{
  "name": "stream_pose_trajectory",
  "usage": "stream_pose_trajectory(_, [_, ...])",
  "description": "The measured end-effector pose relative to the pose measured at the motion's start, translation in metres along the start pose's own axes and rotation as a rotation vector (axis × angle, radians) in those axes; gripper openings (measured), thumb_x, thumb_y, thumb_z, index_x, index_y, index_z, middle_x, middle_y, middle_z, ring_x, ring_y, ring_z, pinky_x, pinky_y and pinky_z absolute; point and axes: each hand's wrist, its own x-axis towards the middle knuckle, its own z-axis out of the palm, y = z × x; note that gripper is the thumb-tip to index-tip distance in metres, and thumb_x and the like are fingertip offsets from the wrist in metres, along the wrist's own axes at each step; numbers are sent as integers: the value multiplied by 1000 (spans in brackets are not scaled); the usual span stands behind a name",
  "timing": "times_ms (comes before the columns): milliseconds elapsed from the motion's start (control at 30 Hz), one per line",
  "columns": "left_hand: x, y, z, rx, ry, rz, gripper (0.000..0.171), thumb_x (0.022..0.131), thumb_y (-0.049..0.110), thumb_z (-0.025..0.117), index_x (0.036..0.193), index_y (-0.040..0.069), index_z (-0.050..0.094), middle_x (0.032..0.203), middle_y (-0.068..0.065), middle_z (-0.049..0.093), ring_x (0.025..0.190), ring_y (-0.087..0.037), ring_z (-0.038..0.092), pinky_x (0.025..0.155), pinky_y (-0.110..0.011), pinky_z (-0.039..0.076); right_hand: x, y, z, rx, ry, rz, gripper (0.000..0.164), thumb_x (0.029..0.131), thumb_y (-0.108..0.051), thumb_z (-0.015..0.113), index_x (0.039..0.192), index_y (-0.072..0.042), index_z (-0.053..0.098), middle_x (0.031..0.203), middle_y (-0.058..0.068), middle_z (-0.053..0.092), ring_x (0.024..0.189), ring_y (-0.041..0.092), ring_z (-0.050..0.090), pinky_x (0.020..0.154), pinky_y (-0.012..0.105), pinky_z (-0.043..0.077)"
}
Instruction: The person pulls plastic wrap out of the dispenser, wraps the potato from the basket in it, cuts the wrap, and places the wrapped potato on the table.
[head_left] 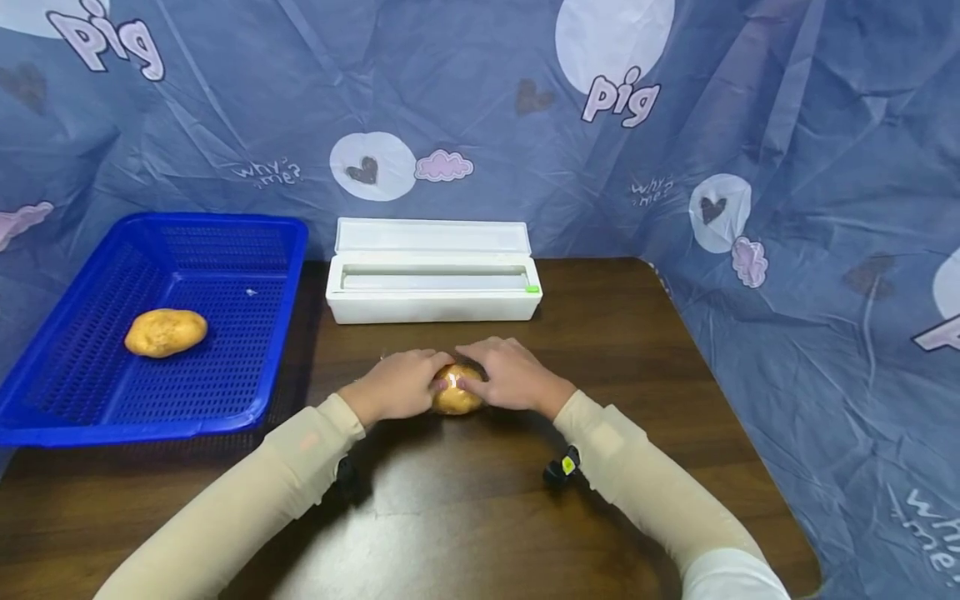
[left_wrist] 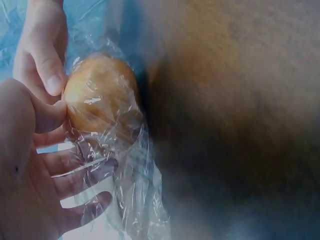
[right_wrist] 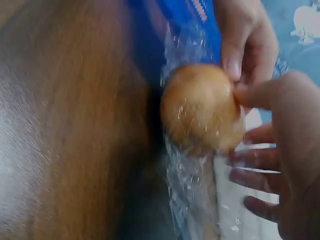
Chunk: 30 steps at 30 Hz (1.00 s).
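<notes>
A potato [head_left: 456,395] in clear plastic wrap [left_wrist: 142,185] is between both hands, over the middle of the table. My left hand [head_left: 401,385] grips it from the left, thumb on the near side and fingers behind, spread among the film in the left wrist view. From the other side my right hand [head_left: 517,375] holds it the same way, its thumb [right_wrist: 260,95] pressed to the potato's upper side. Loose film trails off both ends of the potato. Behind the hands stands a white wrap dispenser box [head_left: 435,310] with its lid raised and a roll inside.
A blue plastic basket [head_left: 273,350] stands at the left with a bare potato [head_left: 167,332] in it. The brown wooden table [head_left: 465,517] reaches back to a grey-blue printed cloth [head_left: 480,92], which also hangs along the right side.
</notes>
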Motion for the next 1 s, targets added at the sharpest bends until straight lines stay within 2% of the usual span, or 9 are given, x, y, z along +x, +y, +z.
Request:
stream_pose_trajectory(67, [2,-3,-1,-28,-27,-14,36,101,20,58,132,2,61,116,-10,68,97,-22,65,85,-46,54,-4,-10,0,-127,58,-10,59,96,-42,61,141,-4,58,136,9,63,127,25,55,104,46,42])
stream_pose_trajectory(167, [4,-8,-2,-43,-46,-27,35,103,20,55,131,2,62,115,-10,69,98,-24,66,86,-46,54,-11,-26,2,-244,96,-68,67,92,-43,66,143,-2,54,141,13,57,132,31,49,107,51,36])
stream_pose_trajectory(267, [6,-10,-4,-41,-44,-45,36,105,22,51,133,3,63,120,-12,69,107,-28,66,92,-47,52,-14,-33,10,-324,68,-81,76,90,-45,69,149,-3,46,149,16,48,138,34,42,112,53,31])
stream_pose_trajectory(400, [5,-9,-2,33,1,-99,40,106,28,48,135,5,63,130,-14,65,122,-35,60,98,-57,46,-14,-29,23,-396,26,-33,85,86,-45,75,154,-8,38,155,17,39,142,35,36,115,54,27])
stream_pose_trajectory(533, [1,-4,2,156,113,-127,41,103,30,53,134,6,64,135,-12,62,131,-37,51,104,-67,35,-14,-21,32,-399,34,-16,86,83,-41,79,153,-12,37,146,14,47,138,35,40,113,56,30])
stream_pose_trajectory(633, [-3,2,4,209,169,-85,49,98,28,59,141,6,58,139,-12,60,136,-37,45,107,-72,26,-13,-16,35,-389,47,-4,82,83,-37,80,150,-10,41,139,12,53,135,34,44,112,57,31])
stream_pose_trajectory(700, [-5,6,6,228,162,-44,61,94,29,63,149,6,49,142,-12,57,139,-38,42,107,-75,21,-13,-13,35,-380,47,11,76,84,-35,80,146,-9,45,137,13,54,135,33,45,112,58,31])
stream_pose_trajectory(833, [-7,7,13,245,88,1,87,88,33,72,159,9,28,146,-14,52,141,-42,38,108,-77,15,-10,-11,34,-336,22,37,65,86,-31,78,140,-9,50,138,12,54,135,31,46,110,60,33])
stream_pose_trajectory(1000, [-7,3,25,209,56,-9,96,87,21,74,162,11,16,141,-17,54,137,-43,43,108,-77,17,-6,-9,34,-243,-13,73,62,88,-24,74,142,-12,47,139,10,53,133,30,47,108,63,34])
